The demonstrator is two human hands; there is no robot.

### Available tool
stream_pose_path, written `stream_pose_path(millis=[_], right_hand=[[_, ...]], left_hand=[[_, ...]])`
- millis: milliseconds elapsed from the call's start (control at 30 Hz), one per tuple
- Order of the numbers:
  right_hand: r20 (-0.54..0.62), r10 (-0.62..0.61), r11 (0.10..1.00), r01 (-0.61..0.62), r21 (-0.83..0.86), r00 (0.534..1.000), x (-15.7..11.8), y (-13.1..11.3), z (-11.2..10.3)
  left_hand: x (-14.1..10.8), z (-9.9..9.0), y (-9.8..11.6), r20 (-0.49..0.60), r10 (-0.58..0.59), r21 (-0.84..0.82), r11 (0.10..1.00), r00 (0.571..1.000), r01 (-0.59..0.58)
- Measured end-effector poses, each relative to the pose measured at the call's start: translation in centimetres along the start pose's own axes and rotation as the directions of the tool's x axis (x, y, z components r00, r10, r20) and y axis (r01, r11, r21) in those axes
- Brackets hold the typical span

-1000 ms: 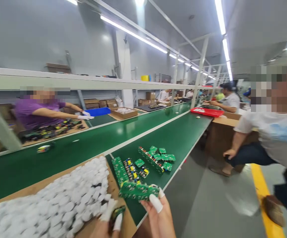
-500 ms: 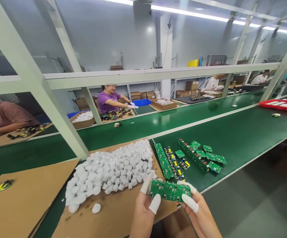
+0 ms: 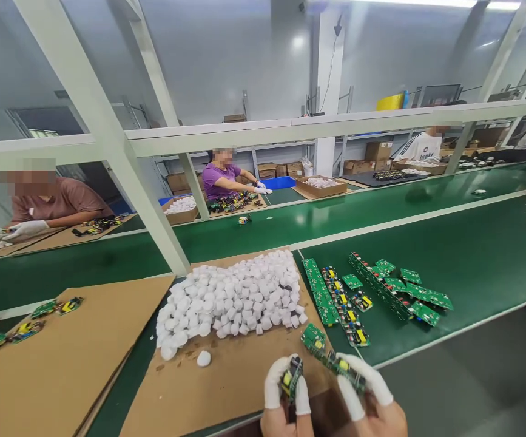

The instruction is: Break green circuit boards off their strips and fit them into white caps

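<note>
I've got a small green circuit board [image 3: 291, 377] pinched upright in my left hand [image 3: 286, 405], and a longer green board [image 3: 338, 365] tilted in my right hand [image 3: 375, 414], yellow parts showing.

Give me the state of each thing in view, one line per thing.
Left hand: pinching a small circuit board between white-capped fingers
Right hand: gripping a green circuit board strip
White round pieces: heaped on a cardboard sheet, one piece lying apart
Green circuit boards: lying loose on the green conveyor belt
</note>
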State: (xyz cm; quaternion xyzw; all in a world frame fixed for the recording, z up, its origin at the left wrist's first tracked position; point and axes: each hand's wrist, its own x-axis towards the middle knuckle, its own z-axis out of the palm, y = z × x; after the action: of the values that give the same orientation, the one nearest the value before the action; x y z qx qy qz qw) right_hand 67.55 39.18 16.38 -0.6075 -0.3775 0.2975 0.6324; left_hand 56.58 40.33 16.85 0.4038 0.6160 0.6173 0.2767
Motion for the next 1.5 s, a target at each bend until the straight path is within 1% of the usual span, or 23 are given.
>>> stream_pose_path(millis=[67,100,167,233,300,367,433,467,533,567,633,767,900,1000,1067,1167,1267,1300,1333,1367,1400,1467,1500], right_hand=[[0.0,0.044,0.994,-0.044,0.104,0.999,1.8,-1.0,-0.4],[-0.017,0.071,0.986,-0.068,0.149,0.997,2.8,-1.5,-0.8],[-0.042,0.121,0.975,-0.111,0.193,0.992,4.4,-2.3,-1.5],[-0.054,0.136,0.973,-0.123,0.194,0.989,5.2,-2.6,-2.0],[-0.02,0.112,0.977,-0.106,0.182,0.994,5.0,-2.5,-2.2],[0.087,0.059,0.98,-0.075,0.183,0.994,4.3,-2.0,-2.0],[0.214,0.0,0.979,-0.043,0.197,0.977,3.4,-1.7,-1.6],[0.275,-0.027,0.979,-0.03,0.2,0.961,3.0,-1.6,-1.4],[0.365,-0.064,0.982,-0.005,0.187,0.929,2.2,-1.6,-1.0],[0.382,-0.074,0.986,0.009,0.169,0.921,1.8,-1.7,-0.8],[0.362,-0.075,0.992,0.034,0.118,0.929,1.0,-1.7,-0.3],[0.191,-0.059,0.998,0.061,-0.009,0.98,-0.7,-0.7,0.6],[-0.034,-0.055,0.978,0.047,-0.201,0.998,-1.1,0.6,1.1],[-0.059,-0.089,0.983,0.078,-0.168,0.994,0.3,0.6,0.5],[-0.099,-0.133,0.981,0.117,-0.154,0.986,2.2,0.0,-0.5],[-0.153,-0.216,0.946,0.167,-0.279,0.964,5.9,-1.0,-2.5],[-0.066,-0.164,0.891,0.119,-0.439,0.984,9.4,-1.2,-4.3],[-0.025,-0.163,0.855,0.129,-0.503,0.986,10.3,-1.0,-4.7],[0.005,-0.205,0.806,0.172,-0.566,0.979,10.9,-0.8,-4.9],[0.024,-0.288,0.747,0.24,-0.62,0.957,11.2,-0.5,-4.9],[0.039,-0.397,0.682,0.324,-0.655,0.917,11.4,-0.3,-4.8],[0.091,-0.584,0.562,0.483,-0.672,0.807,11.1,-0.1,-4.0],[0.151,-0.624,0.517,0.549,-0.657,0.767,10.8,-0.1,-3.5]], left_hand=[[1.6,-1.0,-0.1,0.056,0.033,0.089,0.995,0.998,-0.038],[2.5,-1.6,-0.1,0.099,0.1,0.161,0.98,0.99,-0.115],[4.4,-2.6,-0.2,0.198,0.301,0.323,0.879,0.933,-0.352],[5.4,-3.2,0.0,0.202,0.425,0.48,0.743,0.882,-0.467],[5.3,-3.4,0.3,0.162,0.488,0.507,0.705,0.858,-0.496],[4.2,-3.1,0.5,0.183,0.486,0.361,0.775,0.855,-0.518],[2.7,-2.5,0.1,0.301,0.388,0.11,0.893,0.871,-0.435],[2.1,-2.2,-0.2,0.372,0.295,-0.004,0.949,0.88,-0.317],[1.2,-1.6,-1.2,0.461,0.126,-0.153,0.986,0.878,-0.061],[0.9,-1.4,-1.7,0.457,0.07,-0.182,0.983,0.887,0.016],[0.7,-1.1,-2.3,0.386,0.028,-0.174,0.984,0.922,0.043],[0.3,-0.5,-2.4,0.216,0.081,-0.082,0.994,0.973,-0.065],[-1.2,0.2,-1.7,0.088,0.191,0.0,0.982,0.978,-0.191],[-1.5,0.0,-0.5,0.045,0.215,0.019,0.976,0.976,-0.216],[-0.6,-1.1,0.6,-0.017,0.141,0.037,0.989,0.99,-0.141],[2.6,-3.7,2.0,-0.059,0.078,0.046,0.996,0.995,-0.076],[6.3,-6.4,1.5,-0.05,0.06,0.272,0.961,0.997,-0.045],[7.3,-7.1,0.8,-0.027,0.09,0.342,0.937,0.996,-0.076],[8.2,-7.6,0.1,0.05,0.174,0.419,0.89,0.983,-0.179],[8.8,-8.0,-0.7,0.166,0.291,0.484,0.808,0.942,-0.335],[9.2,-8.2,-1.4,0.225,0.411,0.537,0.704,0.884,-0.464],[9.5,-8.1,-2.4,0.262,0.557,0.634,0.516,0.788,-0.576],[9.4,-8.0,-2.7,0.255,0.604,0.665,0.457,0.755,-0.59]])
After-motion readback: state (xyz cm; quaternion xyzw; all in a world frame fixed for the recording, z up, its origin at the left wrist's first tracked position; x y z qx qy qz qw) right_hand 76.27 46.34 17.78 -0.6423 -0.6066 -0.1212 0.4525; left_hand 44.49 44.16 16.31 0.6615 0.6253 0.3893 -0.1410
